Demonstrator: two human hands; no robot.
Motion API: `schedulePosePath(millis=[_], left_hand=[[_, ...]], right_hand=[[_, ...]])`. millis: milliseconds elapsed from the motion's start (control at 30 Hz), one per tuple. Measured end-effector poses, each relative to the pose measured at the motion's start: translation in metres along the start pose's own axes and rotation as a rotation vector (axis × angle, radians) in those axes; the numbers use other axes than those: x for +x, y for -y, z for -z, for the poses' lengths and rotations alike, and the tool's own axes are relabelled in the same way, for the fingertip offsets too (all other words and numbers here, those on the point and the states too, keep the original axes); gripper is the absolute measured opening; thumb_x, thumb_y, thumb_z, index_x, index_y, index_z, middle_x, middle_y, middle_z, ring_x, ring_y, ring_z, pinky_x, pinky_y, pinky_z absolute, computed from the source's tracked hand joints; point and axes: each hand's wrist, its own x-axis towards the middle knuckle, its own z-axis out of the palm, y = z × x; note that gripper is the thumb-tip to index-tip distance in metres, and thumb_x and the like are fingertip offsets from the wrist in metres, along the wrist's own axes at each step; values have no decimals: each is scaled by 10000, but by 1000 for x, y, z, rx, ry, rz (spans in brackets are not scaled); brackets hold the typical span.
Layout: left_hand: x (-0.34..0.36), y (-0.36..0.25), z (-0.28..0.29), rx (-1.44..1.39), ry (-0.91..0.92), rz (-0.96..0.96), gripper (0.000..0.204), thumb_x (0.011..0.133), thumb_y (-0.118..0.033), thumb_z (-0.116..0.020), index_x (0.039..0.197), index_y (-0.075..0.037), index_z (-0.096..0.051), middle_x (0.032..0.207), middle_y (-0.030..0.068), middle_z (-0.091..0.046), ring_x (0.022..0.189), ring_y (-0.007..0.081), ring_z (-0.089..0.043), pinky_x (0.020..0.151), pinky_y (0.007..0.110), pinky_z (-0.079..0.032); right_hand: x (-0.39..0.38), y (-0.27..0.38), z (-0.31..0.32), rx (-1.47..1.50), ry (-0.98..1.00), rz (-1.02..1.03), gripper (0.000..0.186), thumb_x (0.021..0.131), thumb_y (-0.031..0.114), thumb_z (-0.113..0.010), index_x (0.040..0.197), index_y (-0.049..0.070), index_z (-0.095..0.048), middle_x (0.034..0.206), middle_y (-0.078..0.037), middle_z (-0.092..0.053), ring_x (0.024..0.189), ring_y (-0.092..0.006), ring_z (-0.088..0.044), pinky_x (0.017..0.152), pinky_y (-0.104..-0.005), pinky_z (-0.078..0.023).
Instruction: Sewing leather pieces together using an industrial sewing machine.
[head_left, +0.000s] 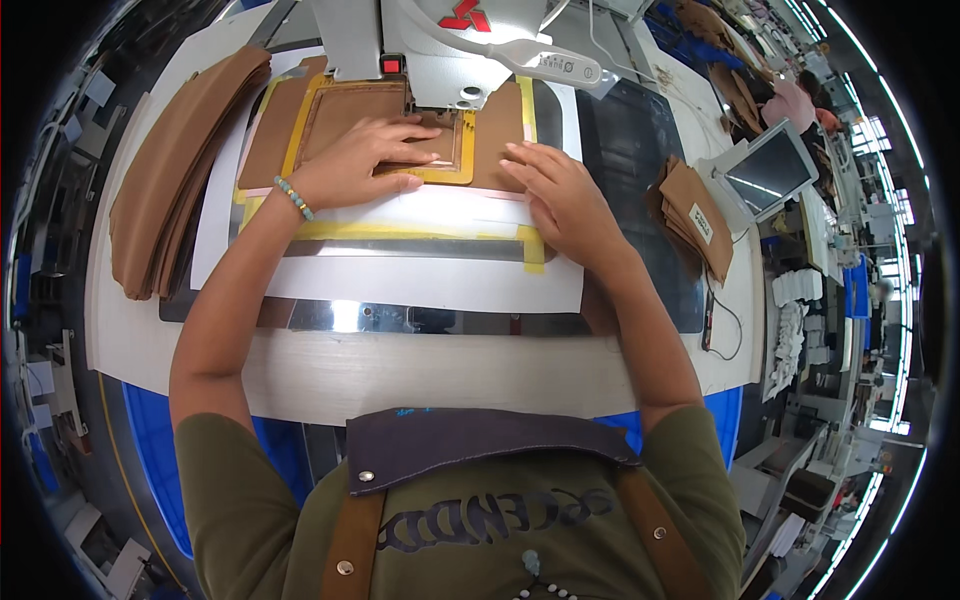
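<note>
While the brown leather panel (385, 120) lay in a yellow template frame (400, 225) at the worktable's (420, 375) far edge under the sewing machine head (440, 50), the left hand (365, 155) pressed flat on it, fingers spread; the right hand (565, 195) lay open-palmed on the frame's right part. Cut brown pieces (175, 170) were stacked at the left edge.

A single head-worn fisheye camera looked steeply down from close above the work table (420, 375), facing away from the person toward the far sewing machine (440, 50).
</note>
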Motion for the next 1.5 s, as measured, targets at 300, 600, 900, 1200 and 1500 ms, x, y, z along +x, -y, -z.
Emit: schedulePosePath(millis=[300, 600, 900, 1200, 1500], left_hand=[[16, 3, 5, -38, -18, 118, 436, 1015, -344, -669, 1391, -135, -740, 1542, 102, -632, 1466, 333, -502, 1242, 467, -343], [-1, 16, -2, 47, -251, 215, 411, 1060, -265, -598, 1403, -64, -701, 1459, 154, -662, 1366, 376, -576, 1183, 465, -432], [-83, 78, 43, 264, -411, 506, 374, 1071, -154, -591, 1410, -20, -672, 1481, 135, -652, 1384, 324, -586, 1170, 402, -456], [-119, 119, 31, 495, -391, 546, 436, 1085, -180, -555, 1482, -4, -604, 1585, 168, -553, 1451, 370, -504, 1235, 446, -398], [-115, 115, 30, 562, -321, 510, 445, 1103, -226, -544, 1499, -29, -594, 1566, 176, -562, 1421, 374, -528, 1200, 465, -433]], right_hand=[[-14, -24, -7, 77, -108, -103, 379, 950, 25, -610, 1311, 56, -720, 1487, -123, -630, 1436, -319, -532, 1154, -456, -416], [-16, -16, -6, 101, -114, -103, 335, 957, 39, -631, 1276, 66, -731, 1458, -106, -651, 1423, -317, -540, 1144, -449, -421], [-18, -15, -13, 93, -111, -60, 365, 949, 27, -639, 1305, 65, -709, 1460, -98, -652, 1427, -319, -537, 1160, -467, -406], [-12, -5, 8, 16, -68, -64, 407, 993, 72, -615, 1399, 57, -643, 1536, -95, -592, 1491, -314, -471, 1223, -503, -350], [-13, 31, -21, 13, 164, 30, 585, 1041, 325, -641, 1491, -30, -520, 1609, -219, -482, 1529, -353, -425, 1269, -543, -305]])
